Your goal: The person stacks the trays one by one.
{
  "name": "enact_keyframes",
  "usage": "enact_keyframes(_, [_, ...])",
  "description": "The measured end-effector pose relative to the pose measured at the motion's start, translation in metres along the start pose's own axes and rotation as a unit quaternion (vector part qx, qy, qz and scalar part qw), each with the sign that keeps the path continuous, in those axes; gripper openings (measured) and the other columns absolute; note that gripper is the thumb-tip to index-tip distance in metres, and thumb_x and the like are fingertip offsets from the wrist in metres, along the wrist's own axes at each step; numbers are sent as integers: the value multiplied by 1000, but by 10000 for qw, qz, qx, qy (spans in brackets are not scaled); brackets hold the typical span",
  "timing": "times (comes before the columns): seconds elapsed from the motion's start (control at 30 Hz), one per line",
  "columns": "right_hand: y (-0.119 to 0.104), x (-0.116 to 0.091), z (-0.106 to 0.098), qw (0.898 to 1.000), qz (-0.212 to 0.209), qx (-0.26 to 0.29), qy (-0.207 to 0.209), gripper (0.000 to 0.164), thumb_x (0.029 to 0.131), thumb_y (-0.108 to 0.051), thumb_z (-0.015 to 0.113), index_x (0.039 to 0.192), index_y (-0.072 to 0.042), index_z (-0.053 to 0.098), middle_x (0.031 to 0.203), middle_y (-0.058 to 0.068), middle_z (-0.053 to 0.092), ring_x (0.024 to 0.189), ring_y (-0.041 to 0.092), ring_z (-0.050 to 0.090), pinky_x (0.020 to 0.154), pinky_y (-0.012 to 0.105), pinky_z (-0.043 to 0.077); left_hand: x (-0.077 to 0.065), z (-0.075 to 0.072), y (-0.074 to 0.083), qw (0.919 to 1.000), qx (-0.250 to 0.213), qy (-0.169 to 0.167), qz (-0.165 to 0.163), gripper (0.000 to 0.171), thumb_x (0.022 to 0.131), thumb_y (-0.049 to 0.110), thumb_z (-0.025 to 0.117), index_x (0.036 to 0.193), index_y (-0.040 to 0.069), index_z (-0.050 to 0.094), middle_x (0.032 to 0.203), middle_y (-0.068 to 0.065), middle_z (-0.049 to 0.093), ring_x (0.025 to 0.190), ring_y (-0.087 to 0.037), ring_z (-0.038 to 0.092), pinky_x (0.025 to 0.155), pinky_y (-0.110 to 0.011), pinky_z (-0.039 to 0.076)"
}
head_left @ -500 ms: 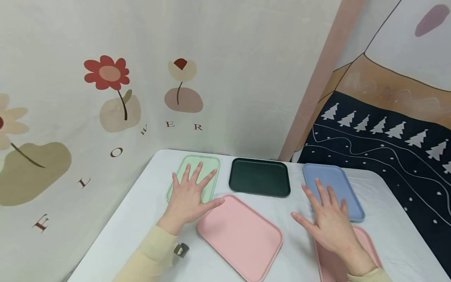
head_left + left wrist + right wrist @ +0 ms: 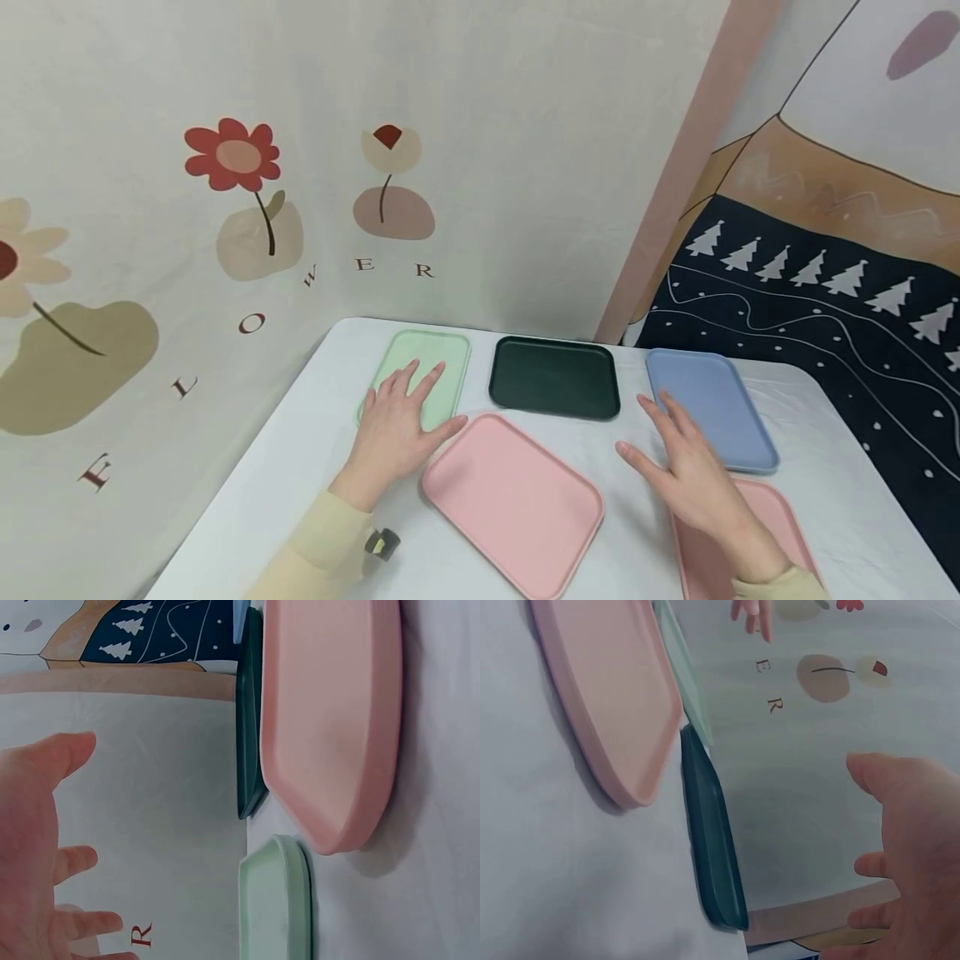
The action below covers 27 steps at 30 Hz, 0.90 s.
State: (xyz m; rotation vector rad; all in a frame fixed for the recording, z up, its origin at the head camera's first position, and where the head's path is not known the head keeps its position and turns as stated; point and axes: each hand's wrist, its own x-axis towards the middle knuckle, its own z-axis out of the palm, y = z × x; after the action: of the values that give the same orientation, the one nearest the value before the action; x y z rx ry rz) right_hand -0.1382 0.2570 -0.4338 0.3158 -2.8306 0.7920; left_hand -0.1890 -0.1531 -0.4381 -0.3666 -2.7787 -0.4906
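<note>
My left hand (image 2: 392, 429) hovers palm down with fingers spread, overlapping the near part of a light green tray (image 2: 435, 358) in the head view. Its thumb points toward a pink tray (image 2: 517, 504) lying at an angle in the middle. On the other side, my right hand (image 2: 693, 479) is held above the table, fingers apart and holding nothing. Beneath it lies a second pink tray (image 2: 772, 517), partly hidden by the hand and wrist. A blue tray (image 2: 720, 408) lies just beyond the right fingers. In both wrist views the hands are raised off the trays (image 2: 322, 712).
A dark green tray (image 2: 555, 377) lies at the back between the light green and blue ones. White cloth covers the table (image 2: 285, 500). Behind it hang a flower-printed curtain (image 2: 510, 167) and a dark cloth with white trees (image 2: 810, 292).
Both hands' fingers have relaxed from a wide spread and bent slightly. The left fingertips have drawn back toward me over the light green tray. The trays have stayed in place.
</note>
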Motion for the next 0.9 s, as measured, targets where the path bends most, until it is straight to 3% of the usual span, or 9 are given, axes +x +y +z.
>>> enact_keyframes(0.37, [-9, 9, 21, 9986, -109, 510, -82, 70, 104, -45, 68, 155, -1, 49, 156, 29, 44, 139, 54, 45, 108, 74, 39, -14, 4, -3, 9972, -620, 170, -390, 84, 92, 61, 74, 159, 17, 51, 142, -20, 57, 120, -41, 59, 92, -59, 54])
enact_keyframes(0.63, [-11, 13, 41, 9965, -123, 773, -301, 68, 105, -44, 67, 154, 1, 50, 152, 26, 51, 136, 46, 53, 109, 65, 45, -22, 10, -4, 9929, -964, 49, -688, 82, 93, 57, 76, 157, 13, 51, 136, -21, 60, 111, -41, 62, 86, -56, 57])
enact_keyframes(0.9, [-16, 19, 57, 9945, -239, 930, -412, 63, 103, -35, 72, 151, 1, 53, 144, 24, 58, 120, 44, 64, 98, 59, 55, -30, 16, -4, 9902, -1056, -180, -893, 82, 96, 53, 74, 159, 8, 46, 129, -23, 62, 106, -42, 66, 90, -59, 57])
